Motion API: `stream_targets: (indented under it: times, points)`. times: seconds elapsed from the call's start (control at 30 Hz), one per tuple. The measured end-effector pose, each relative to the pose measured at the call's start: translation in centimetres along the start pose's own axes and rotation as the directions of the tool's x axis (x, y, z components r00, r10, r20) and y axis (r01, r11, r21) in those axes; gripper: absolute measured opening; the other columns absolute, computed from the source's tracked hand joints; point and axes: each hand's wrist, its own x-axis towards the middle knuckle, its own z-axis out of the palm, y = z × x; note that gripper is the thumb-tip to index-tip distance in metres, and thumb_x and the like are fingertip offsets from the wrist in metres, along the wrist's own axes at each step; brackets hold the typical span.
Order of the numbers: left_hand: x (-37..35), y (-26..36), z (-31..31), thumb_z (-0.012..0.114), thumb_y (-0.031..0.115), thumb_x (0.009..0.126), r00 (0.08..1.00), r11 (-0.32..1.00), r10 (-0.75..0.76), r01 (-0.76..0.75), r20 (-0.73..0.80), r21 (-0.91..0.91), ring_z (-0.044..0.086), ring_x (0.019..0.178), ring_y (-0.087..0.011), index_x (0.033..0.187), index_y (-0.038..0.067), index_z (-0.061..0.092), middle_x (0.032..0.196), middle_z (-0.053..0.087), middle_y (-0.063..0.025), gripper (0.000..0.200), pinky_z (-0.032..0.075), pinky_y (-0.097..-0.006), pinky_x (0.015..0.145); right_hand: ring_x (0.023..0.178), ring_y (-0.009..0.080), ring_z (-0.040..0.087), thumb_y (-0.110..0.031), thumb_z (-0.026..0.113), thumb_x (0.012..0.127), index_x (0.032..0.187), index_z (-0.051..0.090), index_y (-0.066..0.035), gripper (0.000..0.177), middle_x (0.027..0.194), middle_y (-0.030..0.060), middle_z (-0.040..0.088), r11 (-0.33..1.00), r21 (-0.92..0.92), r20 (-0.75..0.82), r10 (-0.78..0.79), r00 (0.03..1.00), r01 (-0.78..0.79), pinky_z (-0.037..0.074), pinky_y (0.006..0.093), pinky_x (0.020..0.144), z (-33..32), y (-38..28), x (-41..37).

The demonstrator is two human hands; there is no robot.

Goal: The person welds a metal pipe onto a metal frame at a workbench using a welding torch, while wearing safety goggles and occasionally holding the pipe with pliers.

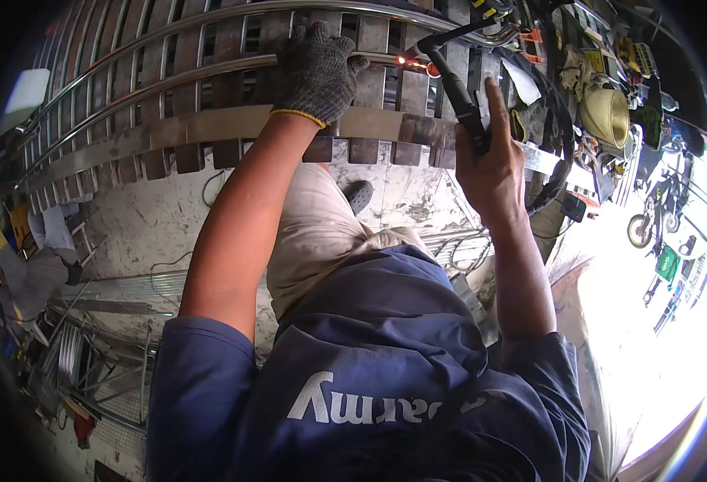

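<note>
My left hand [317, 76], in a dark knitted glove with a yellow cuff, is closed over a long metal tube [233, 66] that lies across the slatted bench. Bare, my right hand [494, 161] is wrapped round the handle of a black welding torch [459, 100], its index finger stretched along it. The torch head points left and down at the tube, where a small orange glow [408, 62] shows to the right of my left hand. A second curved tube [209, 18] runs along the bench farther from me.
A flat metal strip [200, 127] edges the bench. Cables, cloths and a cream-coloured container [606, 116] crowd the right side. Metal stock and a rack stand at the lower left. A motorcycle [651, 217] is at the far right, in bright light.
</note>
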Motion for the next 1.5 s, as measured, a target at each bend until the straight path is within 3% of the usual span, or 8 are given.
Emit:
stream_targets:
  times: [0.13, 0.37, 0.53, 0.57, 0.7, 0.93, 1.13, 1.5]
  points:
    - [0.3, 0.4, -0.9, 0.086, 0.041, 0.095, 0.993, 0.995, -0.014, 0.002, 0.120, 0.099, 0.069, 0.122, -0.0392, 0.118, 0.017, 0.085, 0.125, 0.072, -0.0126, 0.033, 0.054, -0.0587, 0.105, 0.083, 0.0416, 0.083, -0.014, 0.076, 0.107, 0.179, 0.036, -0.013, 0.082, 0.097, 0.0253, 0.081, 0.999, 0.039, -0.150, 0.007, 0.989, -0.001, 0.065, 0.0510, 0.070, 0.2, 0.5, -0.4]
    - [0.1, 0.2, -0.9, 0.089, 0.041, 0.093, 0.998, 1.000, -0.024, 0.024, 0.050, -0.008, 0.069, 0.124, -0.0387, 0.124, 0.017, 0.082, 0.125, 0.073, -0.0127, 0.040, 0.053, -0.0578, 0.108, 0.087, 0.0428, 0.084, -0.014, 0.078, 0.106, 0.176, 0.043, -0.012, 0.079, 0.105, 0.0275, 0.081, 0.997, -0.010, -0.208, -0.082, 0.975, 0.082, 0.066, 0.0504, 0.072, 0.6, 1.2, -1.1]
    - [0.4, 0.0, -0.6, 0.091, 0.038, 0.091, 0.998, 1.000, 0.005, -0.004, 0.055, -0.013, 0.070, 0.119, -0.0387, 0.120, 0.016, 0.084, 0.121, 0.074, -0.0120, 0.037, 0.055, -0.0551, 0.105, 0.097, 0.0454, 0.084, -0.011, 0.079, 0.104, 0.173, 0.047, -0.008, 0.076, 0.123, 0.0321, 0.080, 0.993, 0.042, -0.196, -0.098, 0.976, 0.108, 0.067, 0.0499, 0.076, 1.6, 1.2, -1.7]
    - [0.4, -0.1, -0.4, 0.091, 0.037, 0.090, 0.999, 1.000, 0.011, -0.010, 0.038, -0.019, 0.070, 0.119, -0.0385, 0.119, 0.015, 0.084, 0.121, 0.074, -0.0120, 0.037, 0.055, -0.0546, 0.105, 0.106, 0.0466, 0.083, -0.009, 0.078, 0.104, 0.173, 0.048, -0.007, 0.075, 0.134, 0.0339, 0.077, 0.994, 0.109, -0.123, -0.001, 0.992, 0.015, 0.069, 0.0492, 0.081, 1.6, 1.1, -1.9]
    - [0.3, -0.4, 0.6, 0.092, 0.037, 0.089, 0.999, 0.999, 0.038, -0.038, -0.005, -0.004, 0.070, 0.116, -0.0380, 0.118, 0.014, 0.085, 0.120, 0.073, -0.0119, 0.037, 0.055, -0.0537, 0.104, 0.122, 0.0487, 0.080, -0.008, 0.077, 0.105, 0.171, 0.049, -0.006, 0.072, 0.145, 0.0332, 0.073, 0.995, 0.079, -0.157, -0.047, 0.986, 0.060, 0.069, 0.0514, 0.091, 2.7, 1.9, -1.7]
    - [0.2, -0.5, 1.1, 0.092, 0.038, 0.089, 1.000, 0.999, 0.023, -0.024, -0.014, -0.025, 0.068, 0.116, -0.0384, 0.118, 0.016, 0.085, 0.118, 0.072, -0.0121, 0.037, 0.055, -0.0543, 0.103, 0.115, 0.0511, 0.080, -0.008, 0.075, 0.106, 0.174, 0.046, -0.010, 0.074, 0.140, 0.0330, 0.075, 0.992, 0.103, -0.027, 0.072, 0.997, -0.069, 0.070, 0.0522, 0.089, 3.3, 2.0, -2.1]
    - [0.4, -0.4, 1.1, 0.092, 0.038, 0.089, 1.000, 1.000, 0.013, -0.013, 0.012, 0.013, 0.067, 0.117, -0.0390, 0.120, 0.016, 0.085, 0.121, 0.072, -0.0128, 0.039, 0.054, -0.0545, 0.105, 0.113, 0.0501, 0.080, -0.006, 0.076, 0.105, 0.174, 0.046, -0.010, 0.075, 0.138, 0.0326, 0.075, 0.994, 0.069, -0.119, -0.075, 0.990, 0.083, 0.070, 0.0531, 0.086, 4.1, 2.8, -1.9]
    - [0.4, -0.3, 0.7, 0.096, 0.036, 0.086, 1.000, 0.999, 0.000, -0.001, -0.022, -0.052, 0.070, 0.116, -0.0392, 0.117, 0.013, 0.086, 0.119, 0.073, -0.0139, 0.040, 0.057, -0.0541, 0.102, 0.106, 0.0473, 0.082, -0.010, 0.075, 0.107, 0.172, 0.049, -0.009, 0.070, 0.130, 0.0309, 0.078, 0.996, 0.002, -0.136, -0.091, 0.986, 0.093, 0.070, 0.0525, 0.081, 2.6, 1.4, -1.4]
